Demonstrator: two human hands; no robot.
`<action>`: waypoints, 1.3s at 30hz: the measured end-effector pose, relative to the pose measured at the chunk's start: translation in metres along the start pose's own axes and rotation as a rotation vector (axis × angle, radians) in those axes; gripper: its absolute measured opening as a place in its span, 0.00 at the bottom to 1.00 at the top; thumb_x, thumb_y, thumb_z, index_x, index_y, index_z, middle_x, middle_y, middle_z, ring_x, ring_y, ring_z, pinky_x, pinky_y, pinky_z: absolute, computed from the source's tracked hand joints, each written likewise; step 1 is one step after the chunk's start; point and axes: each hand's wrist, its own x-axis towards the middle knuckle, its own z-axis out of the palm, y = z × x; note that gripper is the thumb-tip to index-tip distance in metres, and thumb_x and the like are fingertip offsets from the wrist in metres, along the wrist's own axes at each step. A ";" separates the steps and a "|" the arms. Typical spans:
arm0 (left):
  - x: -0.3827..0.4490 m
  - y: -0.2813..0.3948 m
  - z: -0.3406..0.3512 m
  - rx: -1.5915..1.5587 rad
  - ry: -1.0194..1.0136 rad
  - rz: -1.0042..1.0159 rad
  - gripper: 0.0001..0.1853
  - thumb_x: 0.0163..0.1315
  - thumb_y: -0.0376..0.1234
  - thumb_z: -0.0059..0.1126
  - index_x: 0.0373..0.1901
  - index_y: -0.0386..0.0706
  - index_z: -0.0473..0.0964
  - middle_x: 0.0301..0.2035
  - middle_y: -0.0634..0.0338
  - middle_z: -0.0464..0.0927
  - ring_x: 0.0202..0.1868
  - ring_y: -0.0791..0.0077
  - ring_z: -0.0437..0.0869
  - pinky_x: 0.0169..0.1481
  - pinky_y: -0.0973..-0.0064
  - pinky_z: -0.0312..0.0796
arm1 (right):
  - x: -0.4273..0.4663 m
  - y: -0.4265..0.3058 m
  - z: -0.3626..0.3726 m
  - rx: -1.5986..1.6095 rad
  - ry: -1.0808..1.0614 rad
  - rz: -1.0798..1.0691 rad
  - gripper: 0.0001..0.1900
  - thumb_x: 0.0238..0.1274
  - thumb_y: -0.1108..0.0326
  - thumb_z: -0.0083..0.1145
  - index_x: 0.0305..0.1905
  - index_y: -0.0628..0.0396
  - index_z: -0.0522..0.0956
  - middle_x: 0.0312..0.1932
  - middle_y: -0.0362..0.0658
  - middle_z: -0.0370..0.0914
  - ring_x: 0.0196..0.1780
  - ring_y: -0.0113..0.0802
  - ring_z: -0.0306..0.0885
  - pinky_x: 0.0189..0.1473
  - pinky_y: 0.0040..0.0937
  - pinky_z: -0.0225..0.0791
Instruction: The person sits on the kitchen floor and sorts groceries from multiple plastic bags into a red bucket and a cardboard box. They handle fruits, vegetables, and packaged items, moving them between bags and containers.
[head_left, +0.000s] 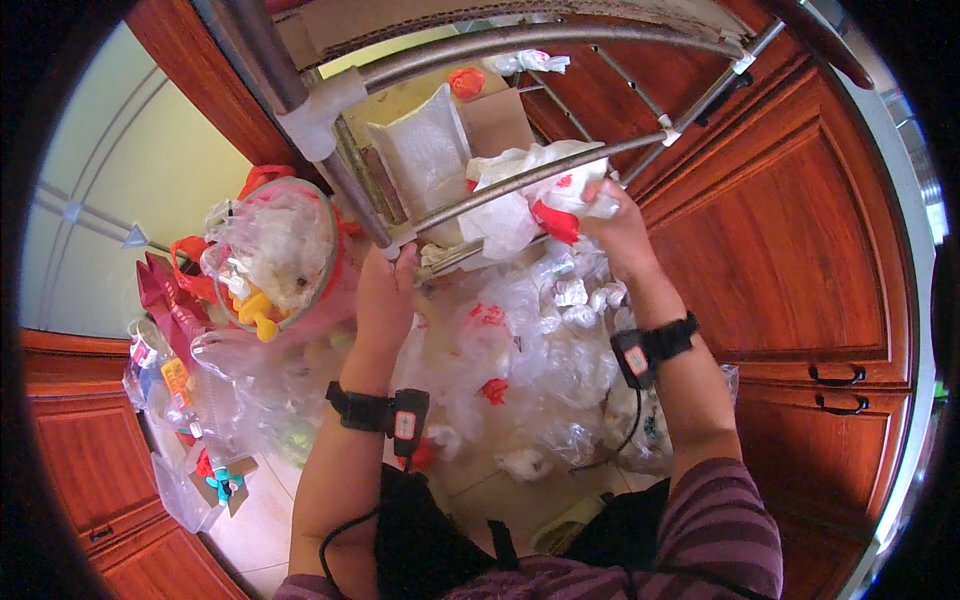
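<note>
My left hand (385, 289) grips the lower front corner of a metal tube rack (510, 182), at its white plastic joint. At the rack's right side, my right hand (621, 236) has its fingers closed on a crumpled white plastic bag (514, 214) that bears red print. A red piece of plastic (556, 222) shows beside those fingers. Behind the bag, on the same level of the rack, a white padded pouch (427, 150) leans next to a cardboard box (495, 120). Parts of my right fingers are hidden by the bag.
Clear plastic bags (517, 322) cover much of the tiled floor below. A round bin (334, 247) full of plastic and a yellow item stands left of the rack, near a dark red paper bag (169, 300). Wooden cabinet doors (787, 225) close in the right side.
</note>
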 end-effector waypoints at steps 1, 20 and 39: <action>-0.001 -0.002 0.000 0.004 0.002 0.013 0.13 0.69 0.35 0.46 0.48 0.37 0.73 0.41 0.44 0.77 0.45 0.48 0.78 0.49 0.61 0.68 | -0.010 -0.008 0.003 0.094 0.068 0.075 0.15 0.43 0.83 0.59 0.34 0.50 0.70 0.33 0.35 0.73 0.38 0.25 0.71 0.39 0.23 0.67; 0.000 -0.010 0.000 0.004 0.046 0.030 0.14 0.70 0.38 0.47 0.46 0.35 0.73 0.37 0.47 0.78 0.41 0.54 0.79 0.46 0.65 0.70 | -0.185 0.109 -0.070 -0.803 -0.423 0.418 0.36 0.53 0.53 0.67 0.64 0.57 0.66 0.62 0.58 0.66 0.67 0.50 0.61 0.68 0.40 0.54; -0.003 -0.004 0.000 -0.078 0.010 -0.058 0.14 0.69 0.37 0.46 0.47 0.35 0.72 0.36 0.46 0.77 0.39 0.53 0.78 0.45 0.62 0.69 | -0.050 0.138 -0.093 -1.114 0.313 -0.168 0.09 0.48 0.68 0.58 0.33 0.62 0.77 0.26 0.60 0.76 0.32 0.60 0.76 0.34 0.50 0.70</action>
